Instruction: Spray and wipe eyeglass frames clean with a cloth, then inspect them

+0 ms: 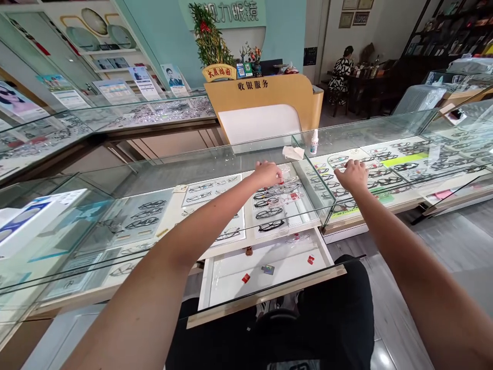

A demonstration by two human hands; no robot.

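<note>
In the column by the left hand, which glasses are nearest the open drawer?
The frontmost black glasses; the other pairs lie farther back, toward the left hand.

Smooth, glossy glass tops the table; by its far edge sit a crumpled, matt paper tissue and smooth plastic spray bottle; by its near edge, glossy-framed eyeglasses.

An optician's shop, this, no mistaking it: eyeglasses lining up in rows beneath the glass-topped bench, the wall sign up there spelling out eyewear in Chinese, and straight ahead the cashier's stand, advertising cards propped along the showcase beside it.
</note>
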